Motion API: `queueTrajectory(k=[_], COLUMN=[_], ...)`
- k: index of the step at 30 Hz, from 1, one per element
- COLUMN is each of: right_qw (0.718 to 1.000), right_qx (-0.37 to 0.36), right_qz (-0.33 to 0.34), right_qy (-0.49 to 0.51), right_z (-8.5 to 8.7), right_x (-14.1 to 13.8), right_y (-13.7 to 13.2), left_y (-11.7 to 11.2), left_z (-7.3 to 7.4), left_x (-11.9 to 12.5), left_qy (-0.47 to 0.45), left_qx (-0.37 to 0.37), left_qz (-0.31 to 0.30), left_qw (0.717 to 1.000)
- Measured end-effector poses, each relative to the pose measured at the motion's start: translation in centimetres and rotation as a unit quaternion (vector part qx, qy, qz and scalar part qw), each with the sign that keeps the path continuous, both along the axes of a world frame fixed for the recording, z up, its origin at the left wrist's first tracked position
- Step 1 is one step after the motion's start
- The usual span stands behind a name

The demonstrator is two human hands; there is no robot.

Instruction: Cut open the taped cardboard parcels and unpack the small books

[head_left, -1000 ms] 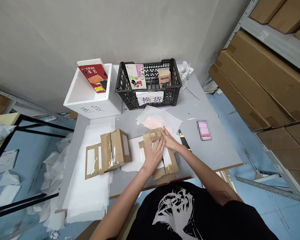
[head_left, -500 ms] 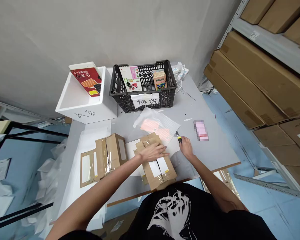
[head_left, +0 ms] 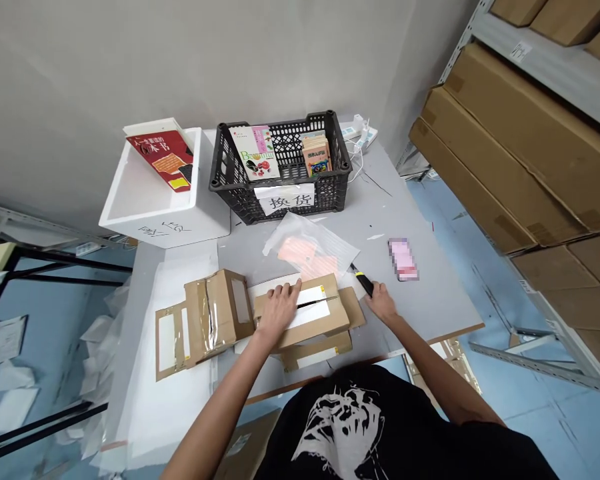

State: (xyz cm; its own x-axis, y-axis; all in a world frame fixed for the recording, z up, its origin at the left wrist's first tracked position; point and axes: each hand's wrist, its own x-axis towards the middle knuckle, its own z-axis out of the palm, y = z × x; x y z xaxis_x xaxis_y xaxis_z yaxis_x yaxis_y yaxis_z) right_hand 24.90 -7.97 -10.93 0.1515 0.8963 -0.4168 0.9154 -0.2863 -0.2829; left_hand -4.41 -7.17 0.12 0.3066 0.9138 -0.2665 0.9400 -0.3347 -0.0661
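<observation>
A loose brown cardboard piece with a white label [head_left: 319, 351] lies nearest the front edge of the grey counter [head_left: 443, 300]. Just beyond sits a flattish brown cardboard box [head_left: 337, 318], the left hand [head_left: 280, 308] spread palm-down on its left end. The right hand [head_left: 381, 303] is closed round the handle of a black-and-yellow utility knife [head_left: 364, 283] beside the box's right end. A taller taped brown carton [head_left: 217, 307] crowds the left, over white sheets [head_left: 173, 407]; a pixelated pink phone [head_left: 403, 260] lies right. Behind, a translucent plastic sleeve with pink contents [head_left: 313, 248] fronts a black slatted crate [head_left: 333, 195] and white foam box [head_left: 190, 223], both holding books. Blue floor and carton-laden metal shelving flank the counter; a grey wall closes the back.
</observation>
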Motion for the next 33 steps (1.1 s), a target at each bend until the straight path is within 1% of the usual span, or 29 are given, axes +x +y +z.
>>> queueTrajectory(k=[2,3,5,7,9,11,14,17,23,26,28,31,33], right_qw=[0.999,0.995,0.98,0.959,0.936,0.916,0.9,0.899,0.897,0.897,0.903,0.927,0.937], right_qx=[0.026,0.049,0.085,0.097,0.093,0.091,0.096,0.106,0.127,0.13,0.128,0.138,0.144], right_qz=[0.039,0.076,0.158,0.241,0.317,0.373,0.413,0.419,0.423,0.423,0.408,0.335,0.3], right_qy=[0.027,0.051,0.087,0.111,0.12,0.114,0.097,0.075,0.016,-0.007,-0.031,-0.098,-0.11], right_z=[2.5,4.0,7.2,10.2,12.2,13.2,13.4,13.2,13.3,12.9,12.7,12.5,12.1], right_x=[1.7,2.6,4.2,5.3,5.8,5.8,5.2,4.7,4.5,5.2,6.6,9.3,10.3], right_y=[-0.2,-0.4,-0.8,-0.9,-0.8,-0.4,0.4,1.0,1.6,1.9,2.4,3.4,3.9], left_y=[0.2,0.3,0.7,0.9,0.8,0.5,-0.2,-0.7,-1.2,-1.6,-2.1,-2.9,-2.9], left_z=[-0.7,-0.8,-0.6,-0.3,-0.3,-0.6,-1.3,-1.7,-1.6,-1.6,-1.6,-1.7,-1.4], left_x=[0.0,0.0,0.1,0.2,0.4,0.7,1.0,1.0,1.3,1.5,1.5,1.4,1.5], left_qy=[-0.007,-0.01,-0.012,-0.012,-0.018,-0.027,-0.032,-0.031,-0.035,-0.027,-0.024,-0.027,-0.032], left_qx=[-0.018,-0.025,-0.04,-0.05,-0.049,-0.045,-0.039,-0.032,-0.02,-0.019,-0.018,-0.015,-0.013], left_qz=[0.006,0.008,0.014,0.02,0.022,0.018,0.018,0.028,0.022,0.017,0.015,0.014,0.014], left_qw=[1.0,1.0,0.999,0.998,0.998,0.998,0.999,0.999,0.999,0.999,0.999,0.999,0.999])
